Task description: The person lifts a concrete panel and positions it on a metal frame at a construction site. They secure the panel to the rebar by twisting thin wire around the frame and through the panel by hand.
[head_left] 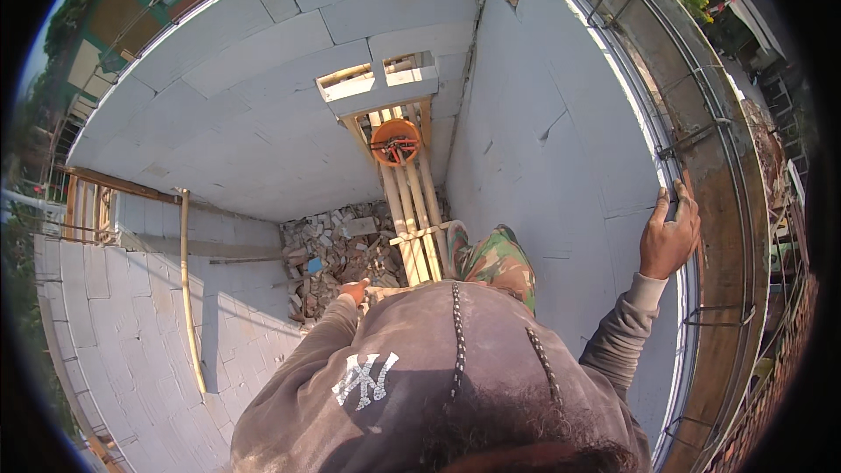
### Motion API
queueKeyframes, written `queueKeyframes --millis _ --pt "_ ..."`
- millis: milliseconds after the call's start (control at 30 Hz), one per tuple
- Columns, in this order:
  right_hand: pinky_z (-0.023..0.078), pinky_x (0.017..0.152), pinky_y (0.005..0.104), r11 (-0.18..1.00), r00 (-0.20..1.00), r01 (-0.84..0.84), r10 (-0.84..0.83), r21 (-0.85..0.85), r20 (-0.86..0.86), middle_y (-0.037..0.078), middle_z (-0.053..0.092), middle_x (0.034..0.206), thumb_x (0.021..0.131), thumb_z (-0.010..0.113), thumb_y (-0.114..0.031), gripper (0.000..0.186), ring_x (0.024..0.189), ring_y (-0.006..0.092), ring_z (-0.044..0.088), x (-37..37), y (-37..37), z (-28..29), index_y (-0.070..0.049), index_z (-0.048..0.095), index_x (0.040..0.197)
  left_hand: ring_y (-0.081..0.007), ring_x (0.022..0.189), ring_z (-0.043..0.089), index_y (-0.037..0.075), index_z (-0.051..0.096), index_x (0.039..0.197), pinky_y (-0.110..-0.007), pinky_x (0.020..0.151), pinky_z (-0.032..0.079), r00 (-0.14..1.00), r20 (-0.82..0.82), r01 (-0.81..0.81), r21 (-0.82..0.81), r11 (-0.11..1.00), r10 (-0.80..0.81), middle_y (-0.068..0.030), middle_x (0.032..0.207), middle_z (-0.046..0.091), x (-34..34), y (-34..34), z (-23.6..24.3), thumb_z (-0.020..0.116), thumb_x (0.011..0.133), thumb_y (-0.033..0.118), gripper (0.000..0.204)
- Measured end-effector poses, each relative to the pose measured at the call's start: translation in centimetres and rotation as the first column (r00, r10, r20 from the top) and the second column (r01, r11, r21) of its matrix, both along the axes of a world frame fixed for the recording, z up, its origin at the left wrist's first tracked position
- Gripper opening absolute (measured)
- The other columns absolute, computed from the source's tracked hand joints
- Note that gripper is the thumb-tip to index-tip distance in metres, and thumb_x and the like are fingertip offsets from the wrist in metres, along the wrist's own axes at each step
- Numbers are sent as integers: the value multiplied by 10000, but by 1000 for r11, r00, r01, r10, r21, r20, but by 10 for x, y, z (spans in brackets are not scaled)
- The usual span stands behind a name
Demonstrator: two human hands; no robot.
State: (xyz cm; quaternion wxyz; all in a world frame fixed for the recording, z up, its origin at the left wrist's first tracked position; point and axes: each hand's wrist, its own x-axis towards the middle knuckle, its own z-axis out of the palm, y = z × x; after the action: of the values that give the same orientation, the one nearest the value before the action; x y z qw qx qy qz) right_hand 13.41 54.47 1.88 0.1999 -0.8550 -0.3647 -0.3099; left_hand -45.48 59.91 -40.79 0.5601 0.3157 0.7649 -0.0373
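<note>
My left hand [353, 290] is low in the middle, fingers closed at a wooden crosspiece [382, 290] beside the bamboo poles [405, 228]; my body partly hides it. My right hand [669, 236] grips the top edge of the right block wall [569, 149], fingers hooked by steel rebar [717, 210] and a wooden formwork board [711, 385]. An orange bucket [394, 142] holding tools sits on the poles ahead, below a framed opening. My leg in camouflage trousers [495, 267] is beside the poles.
Broken rubble [328, 250] lies below to the left of the poles. A long bamboo pole [188, 289] leans at the left block wall [105, 298]. The far block wall [236, 88] has small openings. Buildings and trees show beyond the walls.
</note>
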Motion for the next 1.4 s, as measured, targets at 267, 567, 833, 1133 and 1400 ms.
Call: queueKeyframes --millis 267,567,833,1133,1400 --pt "458 1084 443 1000 1000 -10 10 22 27 77 741 1238 1026 698 -282 305 1222 312 644 -7 6 4 -133 753 1286 -270 1026 711 13 749 1282 -415 888 554 984 -19 178 7 984 -178 -142 1173 773 -5 -8 -23 682 975 565 635" --pt "518 980 430 980 983 133 -110 150 -149 127 763 1095 1023 737 -297 300 1073 329 696 -14 23 12 -16 784 1118 -317 1270 691 -4 745 1279 -407 1075 495 944 -93 317 -9 948 -316 -176 1312 756 -2 112 -12 600 1005 605 683" --pt "540 765 424 949 972 143 -188 280 141 133 739 877 993 772 -88 120 804 307 693 -4 41 1 25 778 953 -170 848 704 30 809 1071 -345 796 560 934 -8 346 276 897 -358 -70 976 793 75 276 18 784 962 430 415" --pt "510 701 418 915 943 273 -315 298 104 99 714 802 967 792 -72 141 732 295 661 -10 51 6 -1 749 853 -135 909 692 -20 745 1238 -303 835 561 757 332 290 601 745 -563 -63 1062 785 219 358 108 746 1014 321 408" --pt "497 751 407 901 953 256 -296 350 66 86 723 810 904 826 -117 117 795 283 677 -7 49 7 -45 767 834 -142 1008 694 -60 720 1268 -304 934 552 568 425 331 666 669 -705 -90 1102 780 283 358 143 724 1037 232 372"
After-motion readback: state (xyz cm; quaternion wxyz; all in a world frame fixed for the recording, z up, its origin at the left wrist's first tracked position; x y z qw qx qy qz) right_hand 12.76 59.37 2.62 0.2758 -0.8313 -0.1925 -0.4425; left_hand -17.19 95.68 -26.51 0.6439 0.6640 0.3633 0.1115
